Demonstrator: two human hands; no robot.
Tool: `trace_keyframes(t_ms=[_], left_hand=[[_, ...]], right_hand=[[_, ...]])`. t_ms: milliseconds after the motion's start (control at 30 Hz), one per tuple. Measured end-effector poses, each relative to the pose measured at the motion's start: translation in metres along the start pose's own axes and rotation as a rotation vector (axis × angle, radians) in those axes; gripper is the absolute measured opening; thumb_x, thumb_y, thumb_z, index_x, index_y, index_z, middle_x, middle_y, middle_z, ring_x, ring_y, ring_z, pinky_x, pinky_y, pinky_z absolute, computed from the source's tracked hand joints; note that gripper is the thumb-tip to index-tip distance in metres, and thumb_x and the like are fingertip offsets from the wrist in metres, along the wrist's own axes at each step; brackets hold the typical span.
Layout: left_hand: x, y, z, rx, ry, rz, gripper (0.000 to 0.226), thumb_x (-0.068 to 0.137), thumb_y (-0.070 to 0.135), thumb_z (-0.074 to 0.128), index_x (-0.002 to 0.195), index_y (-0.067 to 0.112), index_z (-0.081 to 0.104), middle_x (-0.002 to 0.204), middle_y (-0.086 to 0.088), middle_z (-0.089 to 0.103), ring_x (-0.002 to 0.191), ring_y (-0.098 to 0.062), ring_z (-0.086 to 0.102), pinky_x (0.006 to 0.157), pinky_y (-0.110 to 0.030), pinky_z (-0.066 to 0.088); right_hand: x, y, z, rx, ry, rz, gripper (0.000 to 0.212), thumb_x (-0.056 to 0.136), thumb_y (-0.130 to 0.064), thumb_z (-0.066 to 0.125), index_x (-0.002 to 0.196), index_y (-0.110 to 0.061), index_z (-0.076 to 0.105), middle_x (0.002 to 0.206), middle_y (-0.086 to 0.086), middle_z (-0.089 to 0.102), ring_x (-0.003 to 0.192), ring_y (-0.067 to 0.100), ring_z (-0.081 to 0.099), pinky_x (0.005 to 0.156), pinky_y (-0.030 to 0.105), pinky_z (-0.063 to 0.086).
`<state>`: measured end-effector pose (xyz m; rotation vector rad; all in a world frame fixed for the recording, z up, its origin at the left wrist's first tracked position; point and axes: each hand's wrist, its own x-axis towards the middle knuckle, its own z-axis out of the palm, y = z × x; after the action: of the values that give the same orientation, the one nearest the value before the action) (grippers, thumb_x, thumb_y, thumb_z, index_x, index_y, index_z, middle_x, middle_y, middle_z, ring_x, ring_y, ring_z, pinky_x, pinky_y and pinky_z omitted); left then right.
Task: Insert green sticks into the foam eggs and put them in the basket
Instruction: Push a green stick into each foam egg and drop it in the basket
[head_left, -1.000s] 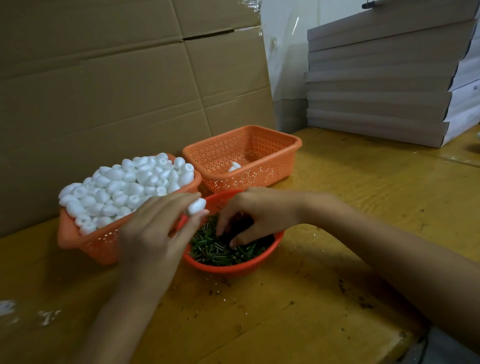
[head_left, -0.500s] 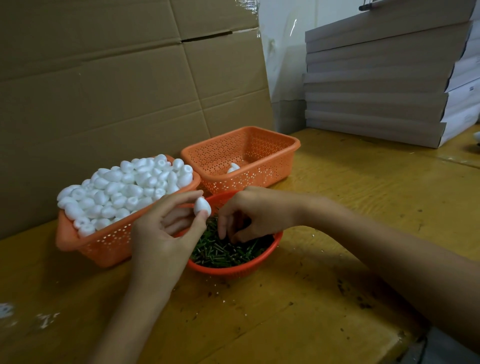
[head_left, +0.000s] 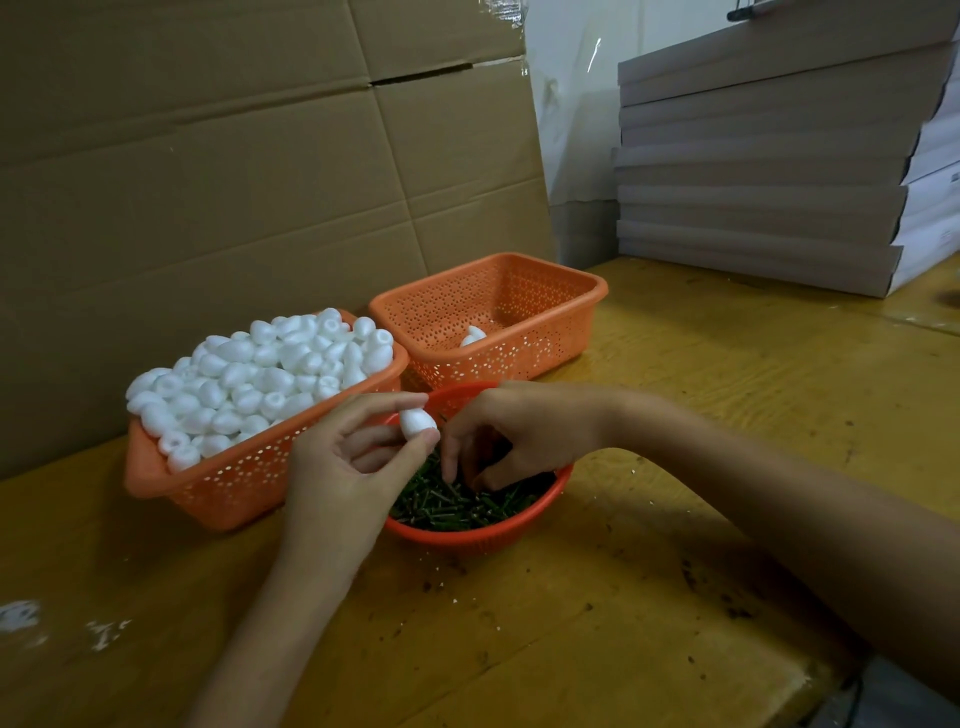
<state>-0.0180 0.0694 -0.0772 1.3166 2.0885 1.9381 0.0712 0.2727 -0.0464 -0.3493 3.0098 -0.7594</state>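
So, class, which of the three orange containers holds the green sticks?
The round bowl nearest the person, where the right hand reaches in. The left rectangular basket is heaped with foam eggs; the right basket is nearly empty.

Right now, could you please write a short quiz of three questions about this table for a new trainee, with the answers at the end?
1. True or false: the left hand holds a foam egg.
2. Where do the fingers of the right hand reach? A) the cardboard sheet B) the round bowl of green sticks C) the stacked boxes
3. Fill in: the left basket is heaped with eggs, and the rear basket is nearly ___.

Key: 1 true; 2 B; 3 empty.
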Motion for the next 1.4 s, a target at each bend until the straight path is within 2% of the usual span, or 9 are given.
trace_keyframes(t_ms=[200, 333, 567, 700, 867, 1033, 1100, 1233, 1400], left_hand=[[0.0, -0.0002, 0.0014, -0.04, 0.02, -0.004, 0.036, 0.085, -0.004, 0.084, 0.11, 0.021, 0.079, 0.105, 0.01, 0.082, 0.098, -0.009, 0.079, 0.08, -0.015, 0.059], [0.0, -0.0024, 0.0, -0.045, 0.018, -0.022, 0.032, 0.087, -0.006, 0.081, 0.105, 0.02, 0.079, 0.108, 0.004, 0.082, 0.1, -0.018, 0.079, 0.087, -0.026, 0.063], [0.0006, -0.0012, -0.0011, -0.068, 0.004, -0.016, 0.025, 0.086, 0.002, 0.084, 0.1, 0.022, 0.08, 0.105, 0.002, 0.082, 0.089, -0.019, 0.08, 0.081, -0.023, 0.062], [0.0004, -0.0003, 0.0012, -0.089, -0.002, -0.015, 0.038, 0.081, 0.003, 0.086, 0.112, 0.023, 0.075, 0.106, 0.004, 0.083, 0.099, -0.012, 0.079, 0.083, -0.018, 0.06], [0.0005, -0.0013, 0.0016, -0.073, -0.011, 0.016, 0.025, 0.08, 0.0, 0.087, 0.099, 0.015, 0.078, 0.104, 0.004, 0.083, 0.101, -0.013, 0.079, 0.082, -0.017, 0.06], [0.0003, -0.0008, 0.0011, -0.044, 0.003, 0.012, 0.026, 0.081, 0.001, 0.087, 0.1, 0.018, 0.081, 0.104, 0.006, 0.083, 0.098, -0.012, 0.079, 0.081, -0.017, 0.06], [0.0001, -0.0012, 0.0009, -0.034, 0.02, 0.001, 0.028, 0.081, 0.003, 0.088, 0.102, 0.021, 0.082, 0.105, 0.007, 0.082, 0.096, -0.012, 0.08, 0.079, -0.017, 0.06], [-0.0001, -0.0004, 0.0009, -0.046, 0.038, -0.021, 0.033, 0.083, 0.005, 0.088, 0.102, 0.031, 0.083, 0.104, 0.006, 0.082, 0.095, -0.013, 0.08, 0.079, -0.017, 0.06], [0.0005, 0.0006, 0.0006, -0.077, 0.023, -0.049, 0.034, 0.087, 0.003, 0.082, 0.108, 0.029, 0.082, 0.102, 0.008, 0.083, 0.092, -0.016, 0.081, 0.08, -0.017, 0.06]], right_hand=[[0.0002, -0.0012, 0.0017, -0.012, 0.004, 0.002, 0.031, 0.095, -0.009, 0.072, 0.124, -0.02, 0.071, 0.119, -0.007, 0.072, 0.108, 0.005, 0.067, 0.092, 0.023, 0.051], [0.0002, -0.0017, 0.0019, -0.024, 0.0, 0.003, 0.03, 0.095, -0.01, 0.072, 0.122, -0.022, 0.072, 0.113, -0.012, 0.07, 0.099, -0.003, 0.064, 0.086, 0.014, 0.048], [0.001, -0.0016, 0.0027, -0.022, -0.001, -0.005, 0.028, 0.094, -0.01, 0.072, 0.121, -0.02, 0.072, 0.116, -0.007, 0.072, 0.105, 0.006, 0.066, 0.092, 0.026, 0.051], [0.0011, -0.0018, 0.0038, -0.017, 0.012, -0.008, 0.029, 0.093, -0.01, 0.073, 0.12, -0.02, 0.073, 0.111, -0.01, 0.072, 0.096, -0.003, 0.064, 0.086, 0.015, 0.047], [0.0022, 0.0, 0.0042, -0.026, 0.011, -0.006, 0.029, 0.093, -0.011, 0.073, 0.12, -0.022, 0.073, 0.11, -0.013, 0.071, 0.092, -0.007, 0.062, 0.078, 0.007, 0.043], [0.002, -0.002, 0.0043, -0.03, 0.006, -0.009, 0.028, 0.094, -0.011, 0.073, 0.119, -0.023, 0.072, 0.109, -0.014, 0.071, 0.097, -0.001, 0.065, 0.088, 0.022, 0.051], [0.002, -0.0016, 0.0043, -0.022, 0.001, -0.007, 0.027, 0.094, -0.011, 0.072, 0.119, -0.022, 0.072, 0.112, -0.013, 0.071, 0.101, 0.001, 0.065, 0.088, 0.022, 0.051], [0.0021, -0.0005, 0.004, -0.02, 0.005, -0.004, 0.028, 0.094, -0.011, 0.073, 0.12, -0.021, 0.072, 0.113, -0.013, 0.07, 0.101, -0.001, 0.064, 0.084, 0.011, 0.047], [0.0028, -0.0006, 0.0042, -0.028, 0.002, -0.002, 0.027, 0.094, -0.012, 0.072, 0.12, -0.021, 0.072, 0.115, -0.008, 0.071, 0.103, 0.005, 0.066, 0.09, 0.025, 0.053]])
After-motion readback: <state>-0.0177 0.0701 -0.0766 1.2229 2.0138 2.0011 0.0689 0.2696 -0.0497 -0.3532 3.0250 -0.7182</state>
